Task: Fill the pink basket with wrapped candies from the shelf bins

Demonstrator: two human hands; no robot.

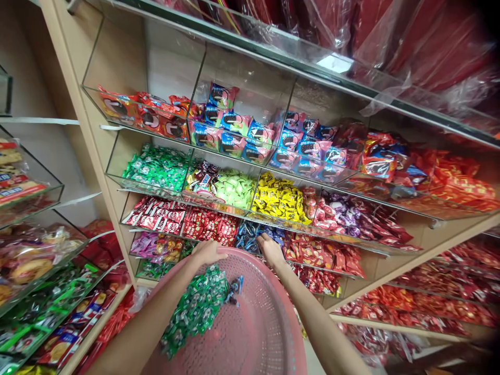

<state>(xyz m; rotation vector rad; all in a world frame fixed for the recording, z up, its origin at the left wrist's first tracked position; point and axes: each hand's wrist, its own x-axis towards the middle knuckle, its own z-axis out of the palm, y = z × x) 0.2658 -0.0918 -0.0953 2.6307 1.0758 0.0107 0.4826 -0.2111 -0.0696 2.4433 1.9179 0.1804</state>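
Both forearms extended fwd over pink basket (253, 333), reaching to shelf front edge. Left hand (208, 252) palm-down at basket far rim, fingers curled; grip not discernible. Right hand (270, 249) reaching into blue-wrapper candy bin (250, 235), fingers buried among wrappers; closure not discernible. Basket holds green-wrapped candies (195, 310) piled on left side, plus few blue candies (235, 288) near ctr. Red KitKat bin (158, 216) just left of hands.

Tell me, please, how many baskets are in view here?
1: a pink perforated basket sits low in the middle, below the left hand and right hand, with green-wrapped candies inside. Others may be hidden outside the picture.
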